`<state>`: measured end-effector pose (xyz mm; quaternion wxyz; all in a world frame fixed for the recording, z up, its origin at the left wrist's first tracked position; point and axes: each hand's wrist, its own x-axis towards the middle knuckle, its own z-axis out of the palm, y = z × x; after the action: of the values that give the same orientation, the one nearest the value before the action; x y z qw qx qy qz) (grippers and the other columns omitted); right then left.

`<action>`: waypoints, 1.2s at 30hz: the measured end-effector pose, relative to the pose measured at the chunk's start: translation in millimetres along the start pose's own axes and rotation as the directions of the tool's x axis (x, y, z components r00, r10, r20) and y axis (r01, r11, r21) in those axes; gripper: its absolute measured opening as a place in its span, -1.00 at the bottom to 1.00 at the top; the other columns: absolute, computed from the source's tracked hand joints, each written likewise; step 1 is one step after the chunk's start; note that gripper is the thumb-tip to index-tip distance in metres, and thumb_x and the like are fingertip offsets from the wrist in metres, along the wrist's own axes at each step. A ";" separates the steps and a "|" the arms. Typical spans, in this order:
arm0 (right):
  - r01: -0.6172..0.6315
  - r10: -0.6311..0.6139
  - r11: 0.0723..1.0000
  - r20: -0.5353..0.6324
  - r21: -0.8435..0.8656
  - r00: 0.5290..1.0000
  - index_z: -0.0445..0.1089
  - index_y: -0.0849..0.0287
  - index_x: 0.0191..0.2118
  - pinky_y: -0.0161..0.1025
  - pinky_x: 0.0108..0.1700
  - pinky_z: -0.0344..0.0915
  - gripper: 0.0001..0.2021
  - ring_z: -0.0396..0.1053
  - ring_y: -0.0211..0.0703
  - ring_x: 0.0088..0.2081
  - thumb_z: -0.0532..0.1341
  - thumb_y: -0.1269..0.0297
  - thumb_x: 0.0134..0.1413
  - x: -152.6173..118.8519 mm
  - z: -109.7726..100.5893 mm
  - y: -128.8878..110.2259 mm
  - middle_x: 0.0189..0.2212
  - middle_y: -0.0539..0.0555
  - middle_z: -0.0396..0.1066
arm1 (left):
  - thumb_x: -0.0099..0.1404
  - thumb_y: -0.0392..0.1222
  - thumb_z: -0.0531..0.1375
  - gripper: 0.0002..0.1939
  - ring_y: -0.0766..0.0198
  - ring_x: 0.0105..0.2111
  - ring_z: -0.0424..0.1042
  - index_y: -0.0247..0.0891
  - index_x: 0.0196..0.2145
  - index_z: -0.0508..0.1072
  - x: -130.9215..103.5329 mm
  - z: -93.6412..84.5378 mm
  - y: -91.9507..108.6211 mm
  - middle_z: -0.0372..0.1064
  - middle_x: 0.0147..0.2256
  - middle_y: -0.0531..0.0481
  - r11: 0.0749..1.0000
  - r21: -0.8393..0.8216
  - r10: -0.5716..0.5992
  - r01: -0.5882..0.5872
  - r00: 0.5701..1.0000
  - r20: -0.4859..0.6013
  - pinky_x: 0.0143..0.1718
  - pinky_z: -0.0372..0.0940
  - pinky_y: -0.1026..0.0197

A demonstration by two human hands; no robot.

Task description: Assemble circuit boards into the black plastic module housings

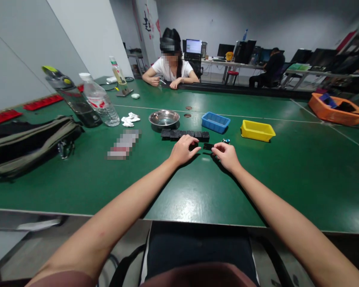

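Between the thumb and fingers of my right hand (226,155) is a small flat black piece (208,146), held just above the table. My left hand (184,150) is to the left of that piece, its thumb and index finger apart; whether the dark patch between them is an object or shadow, I cannot tell. Right behind my left hand runs a row of black square blocks (175,134). Some small shiny blue-green parts (226,141) show behind my right hand, partly hidden by it.
Behind the blocks stand a metal bowl (164,118), a blue bin (215,122) and a yellow bin (257,130). An orange basket (332,111) is at far right. Bottles (100,101), crumpled tissue (130,119) and a bag (32,147) occupy the left. A person (172,63) sits across the green table (179,191).
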<state>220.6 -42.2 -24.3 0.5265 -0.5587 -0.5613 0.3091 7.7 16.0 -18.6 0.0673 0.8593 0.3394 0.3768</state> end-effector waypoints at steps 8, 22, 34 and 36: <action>0.001 -0.014 0.991 -0.093 -0.134 0.996 0.46 0.20 -0.32 -0.26 -0.50 0.39 -0.82 0.50 -0.12 -0.55 0.30 0.18 0.02 8.1 -0.2 8.8 -0.57 0.06 0.51 | 0.24 -0.23 0.34 -0.84 0.05 -0.03 0.35 -0.24 -0.20 0.55 -8.7 -6.8 -10.6 0.28 -0.10 -0.13 0.992 0.104 -0.070 0.065 0.997 0.042 0.13 0.33 -0.07; 0.174 -0.252 0.768 -0.042 -0.617 0.967 0.52 0.15 -0.01 0.04 0.12 0.36 -0.58 0.47 0.11 -0.02 0.40 0.22 -0.06 37.6 -53.0 26.1 -0.12 0.19 0.50 | 0.24 -0.19 0.30 -0.86 0.03 -0.05 0.38 -0.23 -0.24 0.45 2.8 -5.2 -19.5 0.35 -0.14 -0.11 0.988 0.148 -0.047 0.039 0.998 0.052 0.11 0.35 -0.07; 0.403 -0.432 0.776 0.056 -0.486 0.900 0.53 0.18 -0.08 -0.12 -0.12 0.42 -0.66 0.50 -0.07 -0.29 0.34 0.36 -0.06 33.7 -35.7 13.0 -0.23 0.13 0.59 | 0.26 0.03 0.30 -0.48 -0.16 0.08 0.29 -0.32 0.07 0.40 22.4 1.7 7.8 0.33 0.07 -0.33 0.935 0.290 0.187 -0.204 0.979 0.086 0.09 0.24 -0.16; 0.446 -0.463 0.772 0.080 -0.453 0.883 0.53 0.16 -0.05 -0.14 -0.14 0.43 -0.64 0.50 -0.08 -0.29 0.34 0.34 -0.05 27.9 -27.8 9.0 -0.23 0.11 0.60 | 0.30 0.08 0.28 -0.43 -0.14 0.09 0.30 -0.29 0.15 0.37 23.7 5.3 12.6 0.34 0.09 -0.32 0.919 0.289 0.246 -0.269 0.963 0.111 0.10 0.22 -0.13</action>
<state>254.4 -20.7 -18.8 0.4481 -0.5203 -0.7267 0.0212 29.5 22.2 -3.4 -0.1026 0.9097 0.2742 0.2945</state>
